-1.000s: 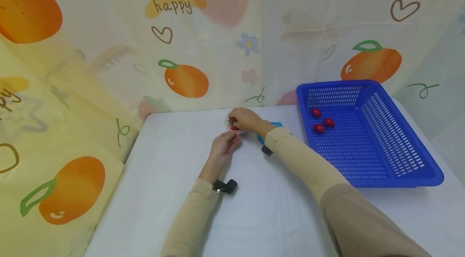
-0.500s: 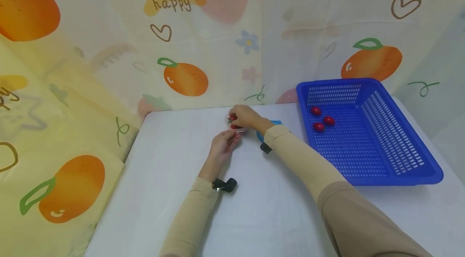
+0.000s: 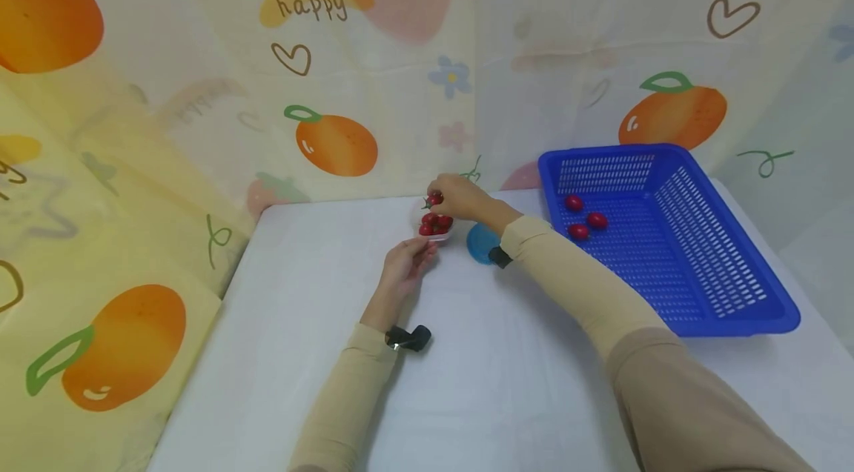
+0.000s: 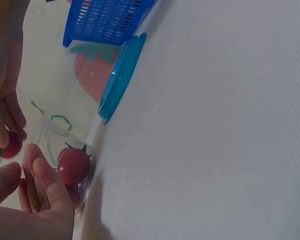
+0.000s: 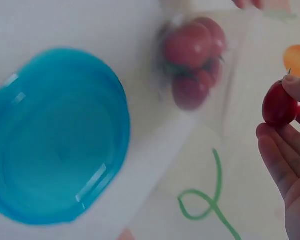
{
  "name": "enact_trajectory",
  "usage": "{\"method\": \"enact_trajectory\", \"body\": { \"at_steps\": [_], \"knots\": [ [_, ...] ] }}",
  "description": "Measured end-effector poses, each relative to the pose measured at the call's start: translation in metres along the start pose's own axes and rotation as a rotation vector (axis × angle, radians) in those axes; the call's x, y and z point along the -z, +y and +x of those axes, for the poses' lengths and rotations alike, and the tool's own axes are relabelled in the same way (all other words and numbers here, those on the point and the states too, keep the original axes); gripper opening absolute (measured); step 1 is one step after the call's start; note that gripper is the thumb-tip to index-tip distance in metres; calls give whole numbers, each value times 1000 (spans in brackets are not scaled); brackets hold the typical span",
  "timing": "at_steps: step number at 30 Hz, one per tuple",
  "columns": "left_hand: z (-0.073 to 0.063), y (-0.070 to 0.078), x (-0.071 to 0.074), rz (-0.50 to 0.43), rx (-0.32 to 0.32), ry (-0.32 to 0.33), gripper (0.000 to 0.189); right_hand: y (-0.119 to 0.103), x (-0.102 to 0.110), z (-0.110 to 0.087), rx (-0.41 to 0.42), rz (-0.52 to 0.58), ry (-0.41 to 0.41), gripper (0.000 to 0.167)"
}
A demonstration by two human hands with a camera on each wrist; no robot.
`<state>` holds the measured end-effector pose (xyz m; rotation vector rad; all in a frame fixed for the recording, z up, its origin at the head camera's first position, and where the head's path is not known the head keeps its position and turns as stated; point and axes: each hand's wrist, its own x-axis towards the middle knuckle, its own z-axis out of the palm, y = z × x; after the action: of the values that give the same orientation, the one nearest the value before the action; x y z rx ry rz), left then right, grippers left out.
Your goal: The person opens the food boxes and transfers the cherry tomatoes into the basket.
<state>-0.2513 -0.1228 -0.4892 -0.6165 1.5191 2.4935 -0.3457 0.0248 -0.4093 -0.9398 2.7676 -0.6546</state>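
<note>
A clear plastic container [image 4: 46, 131] with several cherry tomatoes [image 3: 435, 224] in it stands near the far table edge. My left hand [image 3: 402, 264] holds its near side; the left wrist view shows the fingers [image 4: 52, 182] against the clear wall. Above the container my right hand [image 3: 460, 198] pinches one red cherry tomato [image 5: 280, 104] with a green stem end between thumb and fingers. To the right of the container lies a round blue lid [image 5: 60, 135], partly covered by the right wrist in the head view.
At the right stands a blue slotted plastic basket [image 3: 740, 325] with three red cherry tomatoes [image 3: 578, 232] near its left side. A fruit-patterned curtain [image 3: 400, 131] hangs behind the white-covered table [image 3: 467, 383].
My right hand has lifted up and away from the container with a cherry tomato, uncovering the tomatoes inside and more of the blue lid. The left hand stays at the container's near side.
</note>
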Motion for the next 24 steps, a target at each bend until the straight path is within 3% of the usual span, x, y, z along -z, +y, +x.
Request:
{"method": "enact_trajectory", "body": {
  "at_steps": [7,16,24],
  "knots": [
    [0,-1,0,16,16,7,13,12,30,-19,36,-23,19,31],
    [0,-1,2,6,11,15,14,29,71,-44,-27,-21,25,35],
    [-1,0,1,13,13,8,15,59,101,-69,-64,13,147,33]
  ]
}}
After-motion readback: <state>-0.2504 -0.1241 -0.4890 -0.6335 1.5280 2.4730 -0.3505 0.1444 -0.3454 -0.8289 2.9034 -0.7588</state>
